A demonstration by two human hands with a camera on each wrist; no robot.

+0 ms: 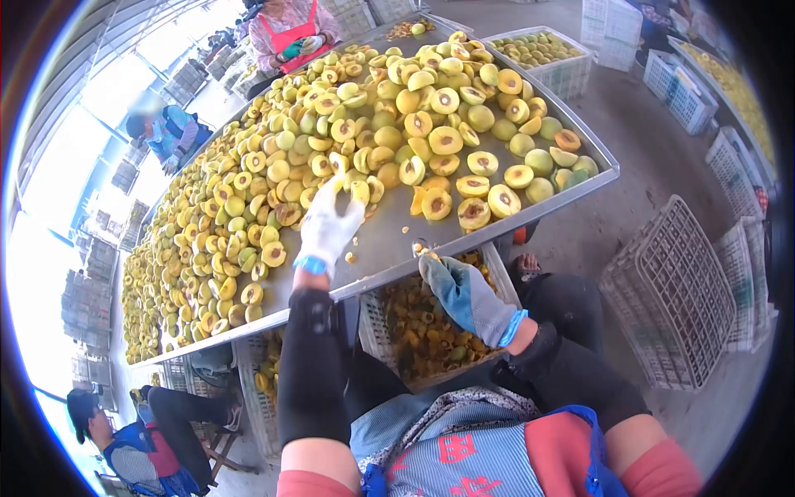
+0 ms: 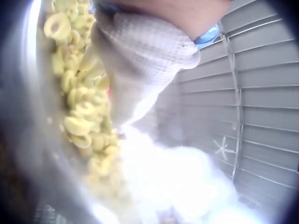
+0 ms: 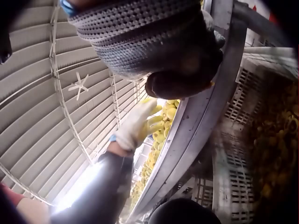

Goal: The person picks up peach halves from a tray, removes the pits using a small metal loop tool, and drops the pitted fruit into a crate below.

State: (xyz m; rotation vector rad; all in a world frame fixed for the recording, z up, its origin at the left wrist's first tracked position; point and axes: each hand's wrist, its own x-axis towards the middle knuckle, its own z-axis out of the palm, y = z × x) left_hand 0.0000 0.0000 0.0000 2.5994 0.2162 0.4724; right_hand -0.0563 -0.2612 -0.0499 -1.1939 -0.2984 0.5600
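Halved yellow stone fruit (image 1: 445, 141), many with brown centres, lie heaped over a metal-topped table (image 1: 381, 248). My left hand (image 1: 331, 224), in a white glove, reaches over the table's near part. Its fingers are spread and extended among the nearest halves, and the glove's fingertips look yellowed in the right wrist view. My right hand (image 1: 470, 296), in a grey-and-blue glove, curls at the table's front rim around a small tool (image 1: 422, 248) with a shiny tip. Most of that tool is hidden in the fist. Small yellow scraps (image 1: 351, 258) lie between the hands.
Below the rim, a crate (image 1: 377, 331) holds fruit pieces. Empty-looking plastic crates (image 1: 671, 290) stand at the right. A full fruit crate (image 1: 538, 50) adjoins the table's far right. Other people (image 1: 290, 37) are around the table, one seated (image 1: 137, 447) at lower left.
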